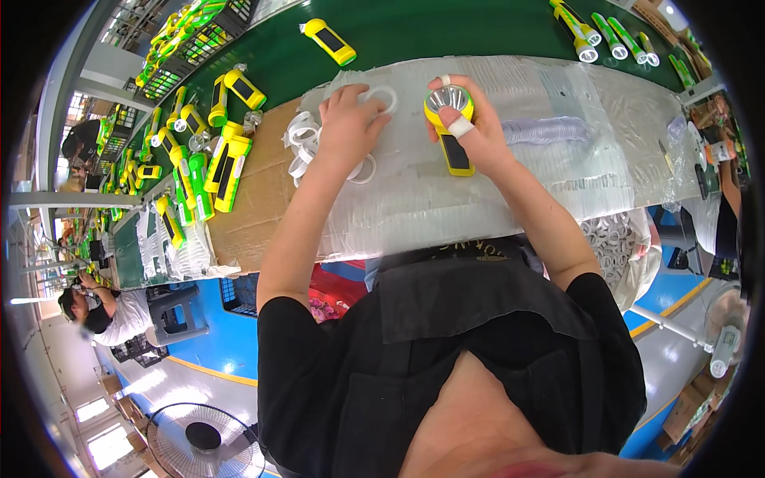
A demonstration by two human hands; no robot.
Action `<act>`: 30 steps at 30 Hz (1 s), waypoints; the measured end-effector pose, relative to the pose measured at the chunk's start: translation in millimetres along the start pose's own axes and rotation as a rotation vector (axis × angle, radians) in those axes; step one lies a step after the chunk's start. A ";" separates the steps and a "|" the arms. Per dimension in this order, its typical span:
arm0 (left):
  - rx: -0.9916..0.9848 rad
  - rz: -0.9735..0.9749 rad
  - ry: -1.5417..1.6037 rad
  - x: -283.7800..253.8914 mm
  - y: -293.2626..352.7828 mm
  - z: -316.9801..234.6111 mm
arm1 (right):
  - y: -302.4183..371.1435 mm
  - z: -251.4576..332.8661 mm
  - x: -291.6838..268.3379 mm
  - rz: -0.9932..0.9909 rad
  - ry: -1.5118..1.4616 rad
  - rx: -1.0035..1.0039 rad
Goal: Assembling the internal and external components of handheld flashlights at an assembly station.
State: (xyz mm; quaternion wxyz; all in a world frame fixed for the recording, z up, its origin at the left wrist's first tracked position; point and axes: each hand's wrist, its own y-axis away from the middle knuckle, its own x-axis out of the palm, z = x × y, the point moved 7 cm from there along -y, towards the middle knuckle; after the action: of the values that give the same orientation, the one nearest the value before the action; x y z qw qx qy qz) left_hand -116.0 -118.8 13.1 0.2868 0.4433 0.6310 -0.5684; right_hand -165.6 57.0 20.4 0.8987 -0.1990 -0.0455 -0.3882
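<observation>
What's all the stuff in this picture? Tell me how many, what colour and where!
Held flashlight: 1, yellow and black, centre
Other flashlights: many, yellow, green, black, mostly left and far right
Loose rings: several, white, left of centre
Clear pieces: one row, see-through, right of centre
Bagged rings: many, white, lower right
Bench: 1, green, across top
Cardboard: brown, bench's left
Crates: several, black, left
Fan: at least 1, dark, lower left
Left hand: 1, beside loose rings
Right hand: 1, white finger tape, gripping held flashlight
</observation>
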 end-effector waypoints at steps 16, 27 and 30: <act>0.111 -0.160 0.619 -58.3 -23.6 -82.8 | 2.2 0.9 -14.1 0.026 -0.001 -0.070; 0.223 -0.054 0.587 -43.0 -35.3 -123.0 | -4.3 95.0 -50.9 0.377 0.823 -0.350; 0.124 0.050 0.651 -25.4 -38.0 -122.6 | -13.4 106.1 -40.5 0.512 0.929 -0.292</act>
State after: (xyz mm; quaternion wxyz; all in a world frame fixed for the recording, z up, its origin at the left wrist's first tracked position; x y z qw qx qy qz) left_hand -121.0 -4.1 76.0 0.0565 0.6335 0.6428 -0.4270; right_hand -195.6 117.9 112.4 0.8531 -0.1342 0.4601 -0.2064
